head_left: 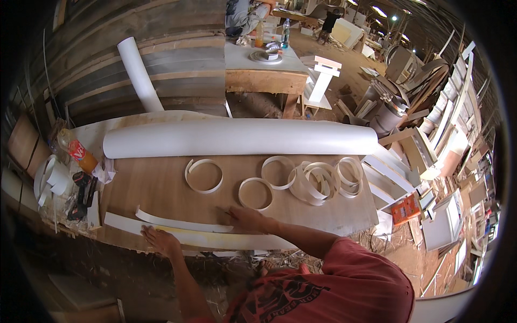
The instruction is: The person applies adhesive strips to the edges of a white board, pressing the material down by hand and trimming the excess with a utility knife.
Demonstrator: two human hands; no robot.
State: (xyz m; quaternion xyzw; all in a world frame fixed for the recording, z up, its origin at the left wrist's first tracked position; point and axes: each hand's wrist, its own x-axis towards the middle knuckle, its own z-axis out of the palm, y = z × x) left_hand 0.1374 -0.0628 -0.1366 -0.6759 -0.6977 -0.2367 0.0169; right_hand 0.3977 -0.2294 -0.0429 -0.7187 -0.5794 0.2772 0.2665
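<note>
A long flat white strip (199, 240) with yellowish patches on its face lies along the near edge of the wooden workbench. My left hand (160, 240) rests flat on its left part, fingers spread. Behind it a shorter, curved white strip (183, 224) stands partly on edge, its left end bent up. My right hand (247, 219) is palm down close to this strip's right end, its fingers partly stretched out. Whether it touches the strip I cannot make out. Several coiled white strips, such as one single ring (255, 194), sit on the bench farther back.
A big white roll (237, 138) spans the back of the workbench (145, 185). At the left stand a bottle of orange drink (77, 151) and a dark cordless drill (82, 188). Wood scraps and an orange box (405, 209) lie to the right. Another person (249, 16) sits beyond.
</note>
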